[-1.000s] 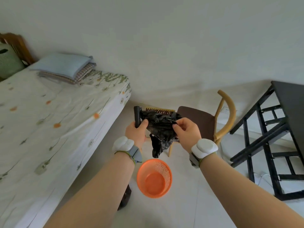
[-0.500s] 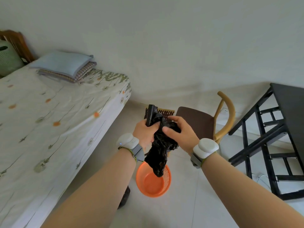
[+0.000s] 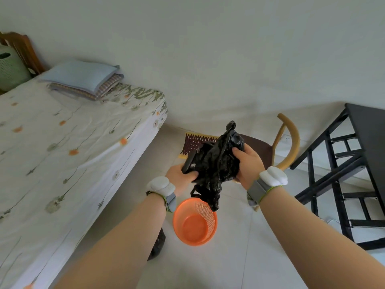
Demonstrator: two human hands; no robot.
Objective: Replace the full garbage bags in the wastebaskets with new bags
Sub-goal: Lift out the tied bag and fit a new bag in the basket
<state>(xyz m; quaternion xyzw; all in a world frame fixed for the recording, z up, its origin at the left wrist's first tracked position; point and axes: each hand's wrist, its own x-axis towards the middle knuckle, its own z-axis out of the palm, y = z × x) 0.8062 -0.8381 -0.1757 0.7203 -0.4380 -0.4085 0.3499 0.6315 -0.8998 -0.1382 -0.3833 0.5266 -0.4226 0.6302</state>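
Head view, frame centre. Change against half a second ago: the hands sit wider apart. The right hand (image 3: 249, 165) is further right in the frame and the left hand (image 3: 181, 180) a little lower. The black garbage bag (image 3: 216, 163) between them is drawn out wider, and a twisted tip of it now sticks up above the right hand. The dark roll (image 3: 188, 164) in the left hand, upright before, now leans to the right. The orange wastebasket (image 3: 194, 222) keeps its spot on the floor (image 3: 239, 257), unlined, its bare bottom showing.

Hand pose:
- Left hand: palm turned up, fingers curled round the lower end of the roll and the left edge of the bag.
- Right hand: thumb pressed on top of the crumpled bag, fingers wrapped beneath it, grasping it.
- Both forearms reach in from the bottom edge; each wrist carries a white wristband (image 3: 161, 185).

Position of the task's thing: the bag is held in the air above the wastebasket. Its hanging tail overlaps the basket's far rim in the frame; contact cannot be judged.

Surroundings: bed (image 3: 73, 142) with pillow (image 3: 83, 77) at left, chair (image 3: 289, 142) and mat (image 3: 195, 142) behind the hands, black bench (image 3: 366, 142) at right, a dark lump (image 3: 158, 245) on the floor under the left forearm.
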